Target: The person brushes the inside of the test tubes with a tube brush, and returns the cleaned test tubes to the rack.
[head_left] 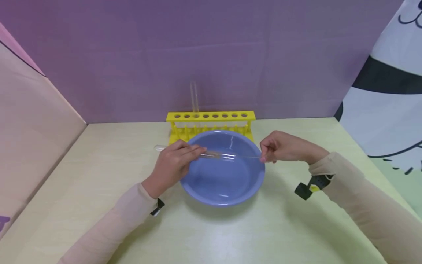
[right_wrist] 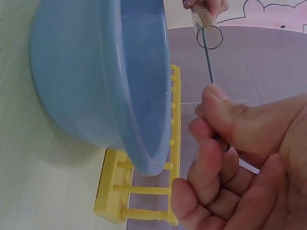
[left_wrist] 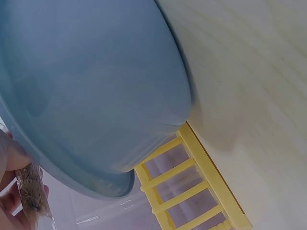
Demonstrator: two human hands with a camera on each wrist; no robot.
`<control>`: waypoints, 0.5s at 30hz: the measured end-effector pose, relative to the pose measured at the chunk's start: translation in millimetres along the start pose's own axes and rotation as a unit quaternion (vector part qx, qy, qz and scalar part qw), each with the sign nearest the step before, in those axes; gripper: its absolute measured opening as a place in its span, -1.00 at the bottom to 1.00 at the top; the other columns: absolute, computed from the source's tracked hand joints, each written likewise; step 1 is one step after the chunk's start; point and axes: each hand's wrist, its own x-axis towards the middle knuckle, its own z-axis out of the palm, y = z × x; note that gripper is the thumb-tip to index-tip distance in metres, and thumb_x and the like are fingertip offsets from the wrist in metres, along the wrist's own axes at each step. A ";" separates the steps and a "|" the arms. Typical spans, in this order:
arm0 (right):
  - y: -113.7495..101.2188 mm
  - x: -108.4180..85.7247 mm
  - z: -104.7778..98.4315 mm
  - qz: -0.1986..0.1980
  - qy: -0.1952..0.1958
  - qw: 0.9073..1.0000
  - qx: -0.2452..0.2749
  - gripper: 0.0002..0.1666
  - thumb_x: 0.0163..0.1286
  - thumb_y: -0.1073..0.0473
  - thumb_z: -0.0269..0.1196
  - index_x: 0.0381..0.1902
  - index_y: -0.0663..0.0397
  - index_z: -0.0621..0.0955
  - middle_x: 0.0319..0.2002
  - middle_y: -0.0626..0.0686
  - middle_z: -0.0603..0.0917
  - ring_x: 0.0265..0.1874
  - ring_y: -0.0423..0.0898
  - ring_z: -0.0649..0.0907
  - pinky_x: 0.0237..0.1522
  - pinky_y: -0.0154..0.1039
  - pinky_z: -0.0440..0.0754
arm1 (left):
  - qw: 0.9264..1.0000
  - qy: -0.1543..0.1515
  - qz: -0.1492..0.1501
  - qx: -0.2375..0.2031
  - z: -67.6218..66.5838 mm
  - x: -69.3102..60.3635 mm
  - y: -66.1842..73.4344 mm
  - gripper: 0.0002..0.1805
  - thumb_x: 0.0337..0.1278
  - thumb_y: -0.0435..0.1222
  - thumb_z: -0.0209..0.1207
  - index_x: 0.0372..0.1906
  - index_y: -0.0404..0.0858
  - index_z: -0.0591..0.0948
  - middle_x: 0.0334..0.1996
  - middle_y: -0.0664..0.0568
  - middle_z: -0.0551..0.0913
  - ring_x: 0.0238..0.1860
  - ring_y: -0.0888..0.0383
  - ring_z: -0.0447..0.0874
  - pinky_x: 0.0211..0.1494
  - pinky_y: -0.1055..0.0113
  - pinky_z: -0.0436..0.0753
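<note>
My left hand [head_left: 174, 159] grips a clear glass test tube [head_left: 227, 156] held nearly level over a blue basin [head_left: 222, 201]. The tube's rounded end sticks out to the left of the hand, and its open mouth faces right. Inside it sits the brownish bristle head of a test tube brush [left_wrist: 32, 189]. With thumb and fingertips, my right hand [head_left: 280, 147] pinches the end of the brush's twisted wire handle [right_wrist: 208, 62], which comes out of the tube mouth. That hand is just off the basin's right rim.
Behind the basin stands a yellow test tube rack [head_left: 211, 116], partly hidden by it. Another clear test tube [head_left: 194, 95] is upright in one of its left holes. The pale wooden table [head_left: 217, 238] meets a purple wall covering [head_left: 211, 55] at the back.
</note>
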 end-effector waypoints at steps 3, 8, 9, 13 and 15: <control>0.9 -1.0 0.9 -0.006 0.008 1.000 -0.008 -0.80 0.17 0.35 0.32 -0.59 0.24 0.53 -0.72 -0.03 0.42 -0.72 -0.26 0.29 -0.61 -0.39 0.22 | 1.000 -0.009 -0.006 -0.002 -0.8 -0.2 -0.5 -0.53 -0.21 -0.65 0.26 -0.08 -0.24 0.70 -0.22 0.00 0.74 -0.31 0.06 0.58 -0.26 0.30 0.62; 2.0 -3.6 5.4 -0.023 0.035 0.997 -0.062 -0.77 0.17 0.33 0.33 -0.61 0.16 0.53 -0.75 -0.09 0.38 -0.73 -0.27 0.30 -0.61 -0.40 0.24 | 0.999 -0.035 -0.025 -0.007 -2.2 -0.6 0.1 -0.53 -0.20 -0.64 0.26 -0.08 -0.24 0.70 -0.21 0.00 0.74 -0.31 0.08 0.56 -0.27 0.32 0.62; 2.0 -4.0 6.6 -0.025 0.041 0.996 -0.075 -0.77 0.17 0.34 0.33 -0.62 0.15 0.53 -0.75 -0.10 0.38 -0.72 -0.27 0.31 -0.61 -0.40 0.26 | 0.999 -0.039 -0.029 -0.008 -2.5 -0.7 0.3 -0.54 -0.19 -0.63 0.26 -0.08 -0.24 0.70 -0.21 0.01 0.74 -0.31 0.09 0.56 -0.28 0.32 0.62; 2.2 -5.4 10.9 -0.030 0.059 0.992 -0.110 -0.76 0.17 0.37 0.32 -0.63 0.11 0.53 -0.75 -0.12 0.39 -0.70 -0.25 0.35 -0.60 -0.39 0.31 | 0.998 -0.050 -0.041 -0.019 -3.3 -0.5 0.2 -0.56 -0.18 -0.62 0.25 -0.09 -0.25 0.70 -0.21 0.01 0.74 -0.32 0.10 0.56 -0.29 0.33 0.62; 2.3 -6.6 12.7 -0.032 0.066 0.990 -0.119 -0.75 0.17 0.38 0.32 -0.63 0.09 0.53 -0.74 -0.11 0.42 -0.69 -0.23 0.37 -0.60 -0.39 0.34 | 0.997 -0.057 -0.047 -0.023 -2.9 -0.9 -0.4 -0.56 -0.17 -0.62 0.24 -0.09 -0.24 0.70 -0.21 0.02 0.74 -0.32 0.11 0.56 -0.29 0.33 0.63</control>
